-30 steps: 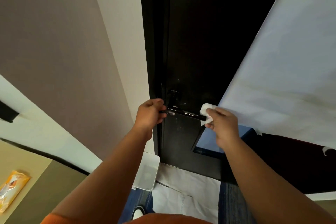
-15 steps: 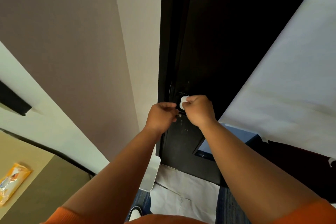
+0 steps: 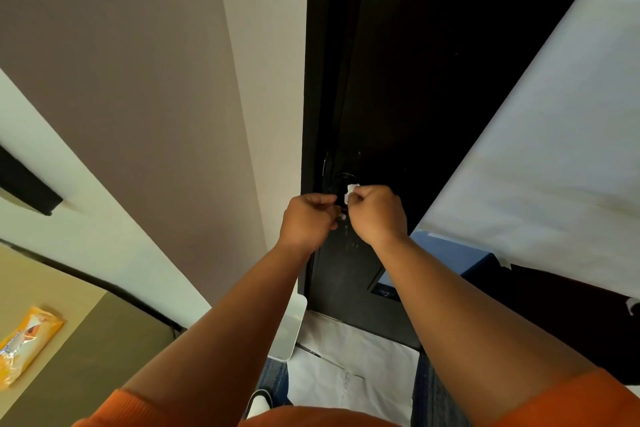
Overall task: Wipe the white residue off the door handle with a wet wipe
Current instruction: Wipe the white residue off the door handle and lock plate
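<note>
A dark door [image 3: 408,80] stands ahead with its black handle [image 3: 341,180] mostly hidden behind my two hands; only the round base shows. My right hand [image 3: 377,215] is closed around a white wet wipe [image 3: 350,191], pressed against the handle near its base. My left hand [image 3: 308,222] is closed at the door's edge, just left of the handle, touching or nearly touching the right hand. Faint white specks show on the door [image 3: 351,239] below the hands.
A beige wall [image 3: 138,80] runs along the left. A white sheet [image 3: 536,149] covers the surface at right. An orange wipe packet [image 3: 24,340] lies at lower left. A white bin [image 3: 292,326] and white paper [image 3: 349,357] sit on the floor below the door.
My right hand slid the wipe leftward along the handle from its far end to its base, meeting the left hand. Over the last half second the hands hardly moved.
</note>
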{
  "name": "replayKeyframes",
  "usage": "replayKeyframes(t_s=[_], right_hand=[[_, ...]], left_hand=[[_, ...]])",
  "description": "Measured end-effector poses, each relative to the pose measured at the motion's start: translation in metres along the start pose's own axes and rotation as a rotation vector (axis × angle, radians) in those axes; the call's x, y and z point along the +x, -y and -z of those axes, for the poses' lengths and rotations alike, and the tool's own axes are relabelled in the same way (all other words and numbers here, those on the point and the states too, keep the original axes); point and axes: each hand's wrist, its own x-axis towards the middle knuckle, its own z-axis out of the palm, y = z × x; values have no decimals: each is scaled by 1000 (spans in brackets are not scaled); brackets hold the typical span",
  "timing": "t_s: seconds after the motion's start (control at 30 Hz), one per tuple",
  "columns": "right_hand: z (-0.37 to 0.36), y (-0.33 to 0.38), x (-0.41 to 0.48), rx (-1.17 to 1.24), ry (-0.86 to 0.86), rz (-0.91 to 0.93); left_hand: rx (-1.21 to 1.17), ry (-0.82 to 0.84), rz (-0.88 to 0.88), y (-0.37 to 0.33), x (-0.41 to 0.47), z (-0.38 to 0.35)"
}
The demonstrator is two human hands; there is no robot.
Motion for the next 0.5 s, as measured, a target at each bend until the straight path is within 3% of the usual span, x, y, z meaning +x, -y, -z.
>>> replayKeyframes(t_s=[0.17, 0.23, 0.33, 0.5], right_hand=[[-1, 3, 16, -31, 119, -107], [2, -1, 13, 126, 55, -80], [18, -10, 12, 571, -127, -72], [37, -24, 8, 473, -263, -26]], left_hand=[[31, -12, -4, -1, 0, -2], [33, -8, 5, -3, 1, -1], [25, -18, 10, -5, 1, -3], [68, -59, -6, -5, 7, -8]])
